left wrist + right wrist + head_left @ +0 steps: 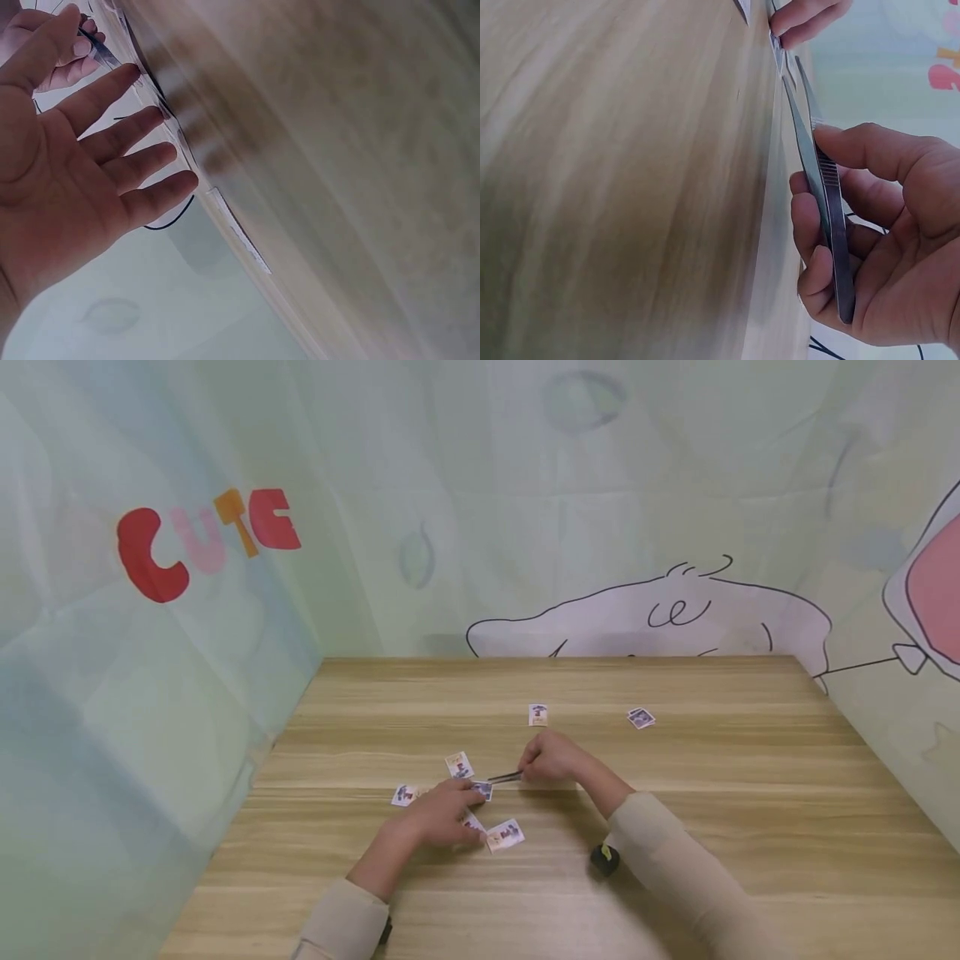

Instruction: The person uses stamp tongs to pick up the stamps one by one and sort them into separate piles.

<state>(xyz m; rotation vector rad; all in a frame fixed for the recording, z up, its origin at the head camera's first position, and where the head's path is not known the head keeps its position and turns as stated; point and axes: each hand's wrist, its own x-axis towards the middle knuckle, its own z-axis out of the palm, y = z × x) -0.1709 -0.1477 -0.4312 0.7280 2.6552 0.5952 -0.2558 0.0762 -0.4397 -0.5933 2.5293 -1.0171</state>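
Note:
My right hand [553, 757] grips a pair of metal tweezers [821, 172] between thumb and fingers, and the tips stand slightly apart in the right wrist view. They point left at a small picture card [484, 791] under the fingertips of my left hand [438, 817]. In the left wrist view that hand's fingers [142, 161] are extended and spread, with their tips right at the cards. Around it lie an upper card [460, 766], a left card [403, 795] and a lower right card [506, 836]. Another card [472, 822] is partly hidden beneath the left hand.
Farther back on the wooden table [750, 760] lie a single card [537, 715] and a small overlapping pile of cards [641, 718]. A black round object [604, 859] sits by the right sleeve. Printed cloth [420, 485] hangs behind the table.

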